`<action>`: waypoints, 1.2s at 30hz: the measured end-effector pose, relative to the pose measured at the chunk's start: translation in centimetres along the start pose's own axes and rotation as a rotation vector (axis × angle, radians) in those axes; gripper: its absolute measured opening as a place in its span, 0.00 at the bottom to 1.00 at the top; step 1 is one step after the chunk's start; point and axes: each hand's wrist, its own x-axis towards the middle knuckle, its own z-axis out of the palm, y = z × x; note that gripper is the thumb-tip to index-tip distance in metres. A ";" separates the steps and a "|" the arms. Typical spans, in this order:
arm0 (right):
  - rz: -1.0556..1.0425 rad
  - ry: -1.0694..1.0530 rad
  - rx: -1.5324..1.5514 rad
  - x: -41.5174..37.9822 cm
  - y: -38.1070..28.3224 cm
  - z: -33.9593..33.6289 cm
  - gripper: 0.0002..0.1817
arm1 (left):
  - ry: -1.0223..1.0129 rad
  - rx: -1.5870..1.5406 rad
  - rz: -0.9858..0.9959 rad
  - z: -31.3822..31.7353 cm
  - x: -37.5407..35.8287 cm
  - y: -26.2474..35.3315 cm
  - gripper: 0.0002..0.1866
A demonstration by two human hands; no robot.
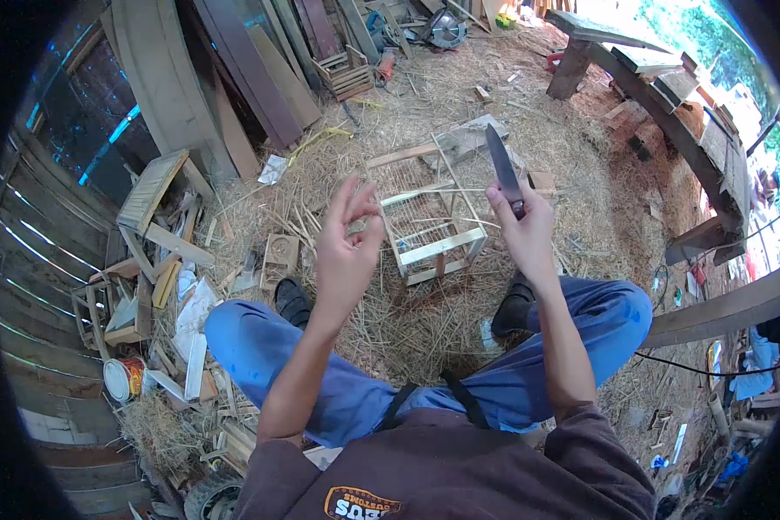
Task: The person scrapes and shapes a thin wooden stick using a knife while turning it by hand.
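Note:
My right hand (529,225) is closed around the handle of a knife (501,165), its broad dark blade pointing up and away from me. My left hand (350,238) is raised to the left with its fingers apart and bent, and nothing shows in it. Between and below my hands a small wooden cage (443,246) rests on the straw-covered floor between my feet. It has a pale slat frame and thin parallel bars. Light thin strips cross its top and reach toward my right hand.
A grey board (472,139) lies behind the cage, and a small wooden block (279,253) sits left of it. Tall planks (169,87) lean at the back left. A circular saw (445,30) stands far back. A heavy wooden bench (693,130) runs along the right.

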 end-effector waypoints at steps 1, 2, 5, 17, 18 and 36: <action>0.017 -0.016 0.096 -0.2 0.3 0.4 0.12 | -0.013 0.118 0.040 0.3 -0.2 -0.1 0.23; 0.034 -0.033 0.192 -0.6 0.8 1.3 0.13 | -0.058 0.166 0.029 0.5 -0.3 -0.2 0.22; 0.172 -0.163 0.446 -2.1 -0.4 3.2 0.12 | -0.260 0.169 -0.099 1.0 -0.2 -1.2 0.19; 0.617 -0.624 0.984 -3.2 -3.4 5.4 0.11 | -0.106 -0.125 -0.009 2.0 -0.1 -1.4 0.14; 0.569 -0.617 0.937 -3.1 -3.6 5.2 0.11 | -0.096 -0.144 -0.002 2.0 -0.1 -1.3 0.13; -0.552 -0.323 -0.079 -3.2 -3.7 4.3 0.22 | -0.238 -0.353 -0.351 1.9 -1.6 -0.9 0.06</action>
